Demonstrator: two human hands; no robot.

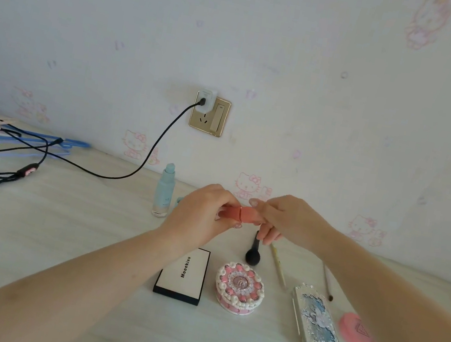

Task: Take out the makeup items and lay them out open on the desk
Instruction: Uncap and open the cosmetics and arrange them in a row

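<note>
Pale wallpaper (pixel 297 63) printed with faint pink cartoon cats fills the view from nine o'clock round to three. At centre sits a gold-framed wall socket (pixel 209 114) carrying a white charger (pixel 206 100), whose black cable (pixel 141 162) trails toward eight o'clock. Below spreads a whitish wood-grain desk (pixel 58 225), evenly lit, with coloured hangers (pixel 13 136) at nine o'clock.

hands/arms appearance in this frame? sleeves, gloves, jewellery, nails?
Both forearms are bare right to the frame edge: no sleeves, gloves, watch or bracelets in view. No rings visible on the left hand or the right hand. Where fingernails show they look pale pink, possibly polished; too small to be sure. No markings on either arm that can be made out.
</note>
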